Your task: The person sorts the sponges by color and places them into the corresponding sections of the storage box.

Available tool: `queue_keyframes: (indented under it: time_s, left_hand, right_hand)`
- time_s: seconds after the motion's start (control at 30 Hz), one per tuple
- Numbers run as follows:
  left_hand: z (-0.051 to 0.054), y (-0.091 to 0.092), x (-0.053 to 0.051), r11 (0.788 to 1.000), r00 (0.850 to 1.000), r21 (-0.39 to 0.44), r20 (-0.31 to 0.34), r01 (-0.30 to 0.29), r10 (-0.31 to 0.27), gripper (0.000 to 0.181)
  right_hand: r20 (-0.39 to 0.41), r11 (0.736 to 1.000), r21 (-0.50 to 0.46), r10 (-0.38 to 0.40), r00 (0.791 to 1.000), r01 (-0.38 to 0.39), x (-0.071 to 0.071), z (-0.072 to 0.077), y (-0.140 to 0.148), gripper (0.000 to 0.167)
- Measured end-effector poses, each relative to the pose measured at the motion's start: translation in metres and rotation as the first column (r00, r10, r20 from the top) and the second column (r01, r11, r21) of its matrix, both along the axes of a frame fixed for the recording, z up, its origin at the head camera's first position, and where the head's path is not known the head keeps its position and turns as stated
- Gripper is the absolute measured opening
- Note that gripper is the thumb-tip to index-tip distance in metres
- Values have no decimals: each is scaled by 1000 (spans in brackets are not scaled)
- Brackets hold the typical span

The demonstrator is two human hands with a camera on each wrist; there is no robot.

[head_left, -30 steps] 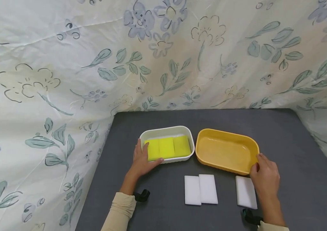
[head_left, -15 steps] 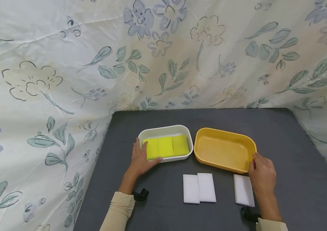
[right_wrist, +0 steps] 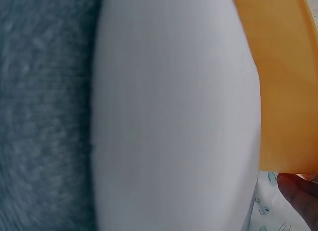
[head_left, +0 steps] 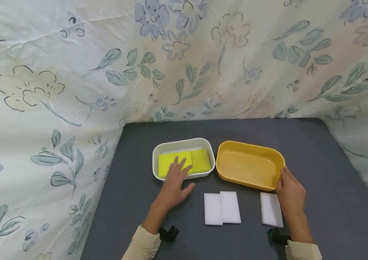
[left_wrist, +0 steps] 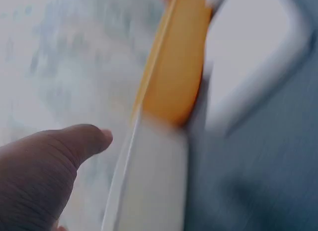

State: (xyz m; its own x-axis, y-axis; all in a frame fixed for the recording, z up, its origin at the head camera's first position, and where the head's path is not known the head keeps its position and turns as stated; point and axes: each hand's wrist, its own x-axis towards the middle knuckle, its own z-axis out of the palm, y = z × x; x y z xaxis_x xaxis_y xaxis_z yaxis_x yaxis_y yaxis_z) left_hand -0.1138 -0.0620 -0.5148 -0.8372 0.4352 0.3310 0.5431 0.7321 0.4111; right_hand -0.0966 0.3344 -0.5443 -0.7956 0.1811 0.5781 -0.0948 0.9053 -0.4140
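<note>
My left hand (head_left: 174, 186), fingers spread, reaches over the near rim of a white tray (head_left: 155, 159). Yellow sponges (head_left: 201, 160) lie side by side in that tray, some partly covered by the fingers. Whether the fingertips touch them cannot be told. In the left wrist view the thumb (left_wrist: 89, 141) stands apart from the tray's side. My right hand (head_left: 291, 189) grips the right end of an orange-yellow tray (head_left: 247, 166); nothing lies in it. The right wrist view shows its fingers (right_wrist: 300, 196) at the tray's edge.
Two white rectangular pads (head_left: 213, 209), slightly overlapping, lie in front of the trays. Another white pad (head_left: 270, 209) lies beside the right wrist. All rest on a dark grey table (head_left: 132, 144), with floral fabric (head_left: 171, 72) hanging behind and at the sides.
My left hand has left the white tray's left front corner and shifted right, with its fingers now over the sponges. My right hand keeps its hold. The head view has shifted slightly.
</note>
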Motion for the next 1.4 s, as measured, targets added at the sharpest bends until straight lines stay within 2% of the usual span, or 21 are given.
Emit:
queue_keyframes:
  time_s: [0.03, 0.07, 0.13, 0.17, 0.27, 0.33, 0.5, 0.73, 1.0, 1.2, 1.4]
  left_hand:
    - [-1, 9, 7, 997, 997, 8, -4, 73, -73, 60]
    - [-2, 19, 14, 990, 990, 21, 19, 141, -141, 60]
    - [-6, 34, 27, 970, 965, 19, 103, 242, -243, 65]
    - [-9, 40, 32, 962, 950, 6, 151, 274, -272, 69]
    - [-17, 52, 42, 946, 913, -48, 282, 321, -295, 81]
    - [-24, 54, 44, 939, 902, -90, 321, 332, -288, 86]
    - [-35, 55, 47, 933, 902, -136, 332, 334, -275, 86]
    - [-42, 57, 48, 940, 911, -154, 334, 305, -241, 90]
    - [-40, 57, 46, 940, 906, -144, 344, 309, -245, 86]
    - [-32, 53, 44, 934, 901, -152, 353, 323, -254, 80]
    - [-25, 45, 43, 926, 891, -152, 362, 345, -272, 75]
  right_hand:
    - [3, 1000, 4, 0, 1000, 0, 0, 0, 1, 31]
    - [2, 1000, 7, 1, 1000, -1, 1, -1, 1, 31]
    - [-1, 1000, 9, 3, 1000, -3, 1, -2, 3, 29]
    - [-4, 1000, 10, 5, 1000, -5, 1, -2, 3, 29]
    - [-9, 1000, 6, 4, 1000, -4, 1, -2, 3, 28]
    - [-3, 1000, 0, 2, 1000, -2, 1, -1, 2, 28]
    - [14, 1000, -9, -2, 1000, 2, 1, 1, 0, 27]
    - [56, 999, -24, -28, 998, 30, 2, 3, -1, 28]
    - [29, 999, -26, -22, 999, 23, 0, 2, -1, 25]
    - [49, 999, -25, -31, 998, 32, 0, 3, -3, 25]
    - [24, 1000, -17, -21, 999, 22, -1, 3, -4, 25]
